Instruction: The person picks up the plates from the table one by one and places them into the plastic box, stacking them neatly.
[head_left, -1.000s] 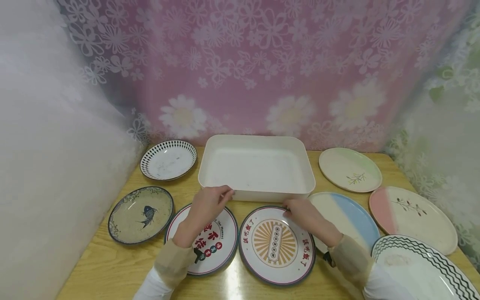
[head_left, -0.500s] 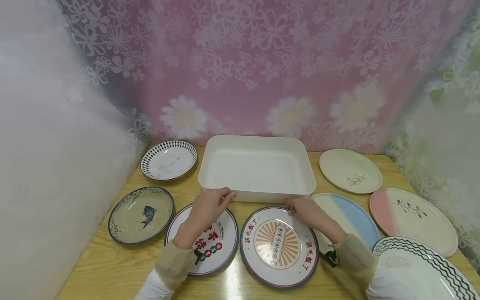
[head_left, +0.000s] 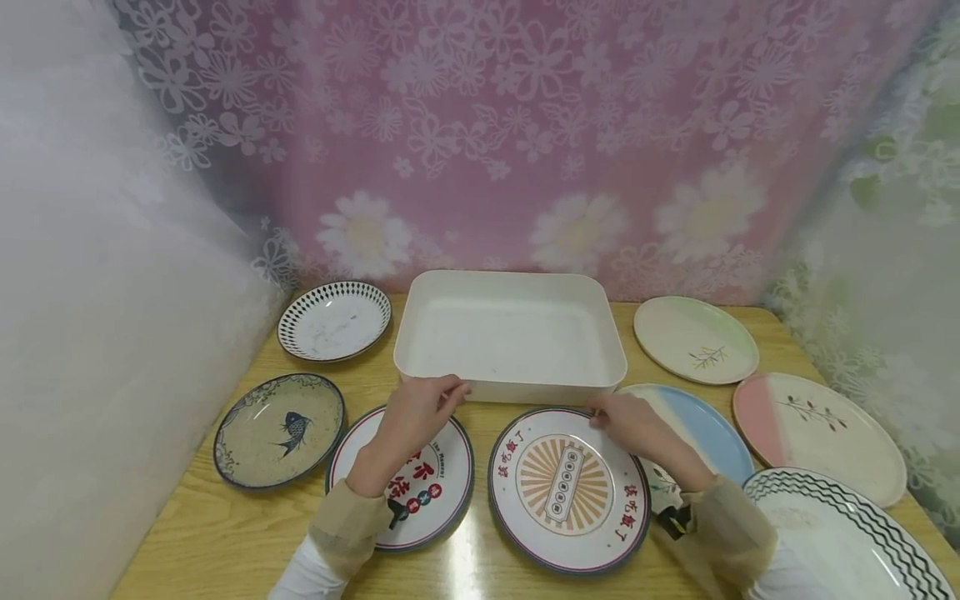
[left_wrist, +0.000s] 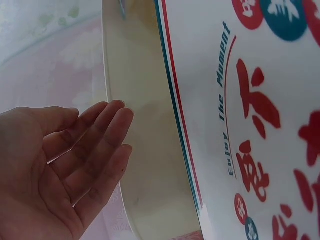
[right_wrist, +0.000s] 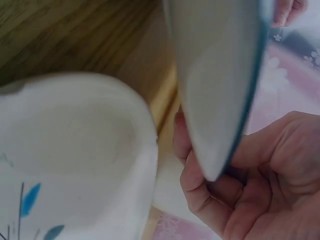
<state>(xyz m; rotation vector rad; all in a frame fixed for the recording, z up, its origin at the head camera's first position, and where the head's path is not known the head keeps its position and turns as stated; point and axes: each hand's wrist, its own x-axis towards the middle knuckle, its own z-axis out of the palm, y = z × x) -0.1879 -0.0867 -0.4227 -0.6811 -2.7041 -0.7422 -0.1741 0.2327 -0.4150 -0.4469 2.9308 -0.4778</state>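
In the head view, my right hand [head_left: 633, 427] pinches the upper right rim of a round white plate [head_left: 566, 546] with an orange sunburst and red characters. The right wrist view has that plate [right_wrist: 215, 90] edge-on, its rim between thumb and curled fingers. My left hand [head_left: 411, 421] hovers above a second round plate [head_left: 453, 492] with red characters, near the front wall of a white rectangular bin [head_left: 510, 333]. Its fingers [left_wrist: 107, 132] are loosely bent and hold nothing in the left wrist view. The forearm hides part of this second plate.
On the left lie a fish-pattern plate [head_left: 255, 433] and a black-and-white rimmed plate [head_left: 337, 321]. To the right are a green-edged plate [head_left: 686, 333], a blue-and-cream plate [head_left: 705, 425], a pink-edged plate [head_left: 832, 442] and a wavy-rimmed plate [head_left: 832, 550]. A curtain backs the table [head_left: 187, 533].
The sunburst plate has shifted a little to the right with my right hand, turning slightly and coming up toward the camera. My left hand stays nearly where it was.
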